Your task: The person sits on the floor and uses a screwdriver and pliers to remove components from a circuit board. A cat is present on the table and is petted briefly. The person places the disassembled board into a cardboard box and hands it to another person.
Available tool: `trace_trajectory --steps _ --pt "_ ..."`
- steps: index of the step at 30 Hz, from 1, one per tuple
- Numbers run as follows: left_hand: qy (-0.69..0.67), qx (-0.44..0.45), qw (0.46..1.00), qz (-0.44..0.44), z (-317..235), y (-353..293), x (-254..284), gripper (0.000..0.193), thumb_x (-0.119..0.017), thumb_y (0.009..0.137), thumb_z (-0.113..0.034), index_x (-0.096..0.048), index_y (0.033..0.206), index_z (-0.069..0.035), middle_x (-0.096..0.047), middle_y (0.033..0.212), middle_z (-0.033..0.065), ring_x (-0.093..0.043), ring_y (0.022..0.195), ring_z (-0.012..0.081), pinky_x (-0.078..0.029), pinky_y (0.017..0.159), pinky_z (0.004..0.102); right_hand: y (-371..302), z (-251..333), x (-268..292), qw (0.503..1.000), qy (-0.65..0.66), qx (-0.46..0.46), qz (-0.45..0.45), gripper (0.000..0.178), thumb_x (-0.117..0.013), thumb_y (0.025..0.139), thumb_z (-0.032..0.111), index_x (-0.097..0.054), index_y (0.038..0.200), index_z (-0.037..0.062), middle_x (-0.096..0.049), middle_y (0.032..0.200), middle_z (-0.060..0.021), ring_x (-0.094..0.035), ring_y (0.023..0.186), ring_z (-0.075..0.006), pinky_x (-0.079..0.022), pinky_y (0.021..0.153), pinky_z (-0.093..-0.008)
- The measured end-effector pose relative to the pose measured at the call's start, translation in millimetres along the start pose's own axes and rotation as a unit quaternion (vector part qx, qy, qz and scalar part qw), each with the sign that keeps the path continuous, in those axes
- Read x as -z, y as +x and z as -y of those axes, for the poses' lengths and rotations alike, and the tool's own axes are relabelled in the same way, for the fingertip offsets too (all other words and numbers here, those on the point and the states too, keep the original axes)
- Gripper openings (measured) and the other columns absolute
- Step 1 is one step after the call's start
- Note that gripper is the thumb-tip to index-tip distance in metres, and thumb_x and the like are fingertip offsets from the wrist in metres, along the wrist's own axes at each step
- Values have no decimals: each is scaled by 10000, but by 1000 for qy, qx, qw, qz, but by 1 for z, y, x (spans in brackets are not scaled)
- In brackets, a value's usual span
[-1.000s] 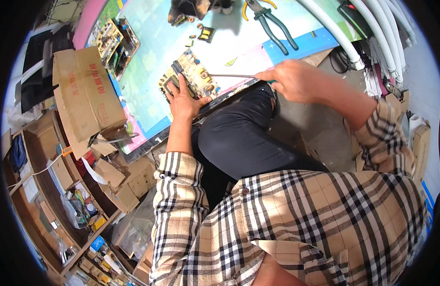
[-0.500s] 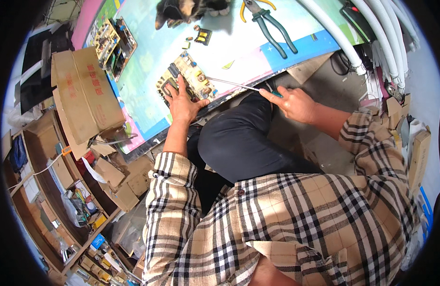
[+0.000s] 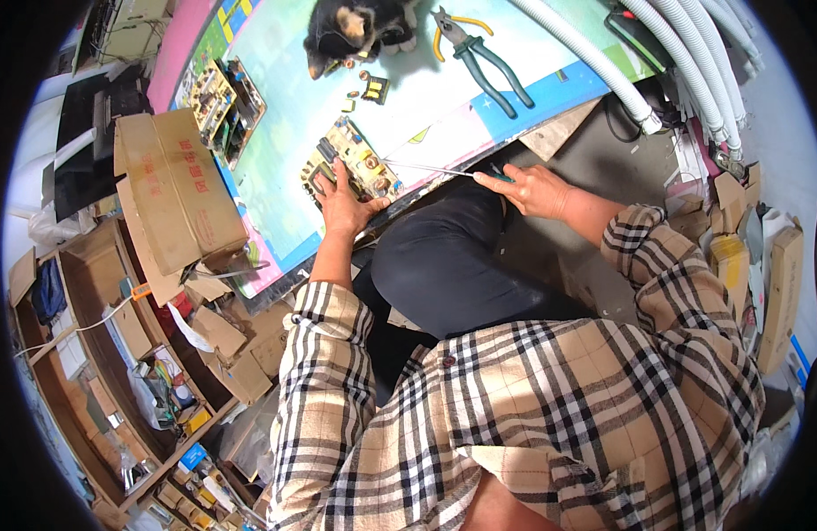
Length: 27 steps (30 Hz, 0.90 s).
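Note:
My left hand is closed on a tan circuit board, which lies at the table's near edge. Its fingers reach over the left part of the board and its thumb is at the near edge. In my right hand is a screwdriver with a dark green handle and a long thin metal shaft. The shaft points left across the table edge, and its tip is at the board's right side, near a copper coil. Whether the tip touches the board, I cannot tell.
Beyond the board are a loose black-and-yellow transformer, a kitten and green-handled cutting pliers. More circuit boards stand at left behind a cardboard box. White corrugated hoses cross the right side. Shelves stand lower left.
The whole view has shifted slightly, with the table lower in the picture. The kitten's head has tilted a little. Both hands keep their holds, and the screwdriver tip stays by the board's right side.

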<state>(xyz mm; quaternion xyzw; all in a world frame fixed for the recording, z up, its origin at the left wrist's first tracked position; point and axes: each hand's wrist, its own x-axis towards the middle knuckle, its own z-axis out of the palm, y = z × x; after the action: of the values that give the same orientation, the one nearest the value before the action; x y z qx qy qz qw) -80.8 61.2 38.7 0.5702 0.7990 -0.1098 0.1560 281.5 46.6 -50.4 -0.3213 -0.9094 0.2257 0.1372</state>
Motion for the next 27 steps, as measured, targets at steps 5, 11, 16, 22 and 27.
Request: trace_trajectory --steps 5,11,16,22,27 --pt "39 29 998 30 -9 1 5 1364 -919 559 -529 -104 1592 -170 -93 1567 380 -146 1454 541 -242 1181 520 9 11 30 996 44 -42 68 704 -604 891 92 -356 1528 262 -584 901 -191 -640 678 -362 -557 680 -453" --pt "18 29 999 23 -15 -7 8 1336 -938 559 -471 -132 1585 -182 -59 1570 378 -177 1382 646 -373 1096 557 9 27 48 921 377 -83 50 534 -526 939 50 -473 1462 143 -650 1213 -252 -690 897 -363 -522 907 -356" --pt "36 27 999 19 -19 -11 12 1341 -927 550 -511 -147 1584 -165 -78 1546 414 -251 1378 612 -296 1150 544 14 42 67 776 561 -236 166 510 -516 996 106 -445 1495 175 -570 709 18 -491 571 -52 -453 576 -214" --pt "35 41 998 33 -17 -7 11 1349 -919 550 -532 -137 1587 -168 -82 1546 415 -238 1382 615 -302 1148 526 22 39 79 783 545 -239 182 534 -518 968 82 -447 1492 160 -569 705 -62 -513 542 -116 -480 585 -300" --pt "27 36 998 31 -13 -7 10 1315 -922 578 -489 -132 1589 -203 -44 1583 355 -179 1400 618 -352 1113 539 21 13 73 993 92 -25 73 558 -579 930 121 -473 1471 213 -579 800 -177 -617 687 -351 -508 658 -440"
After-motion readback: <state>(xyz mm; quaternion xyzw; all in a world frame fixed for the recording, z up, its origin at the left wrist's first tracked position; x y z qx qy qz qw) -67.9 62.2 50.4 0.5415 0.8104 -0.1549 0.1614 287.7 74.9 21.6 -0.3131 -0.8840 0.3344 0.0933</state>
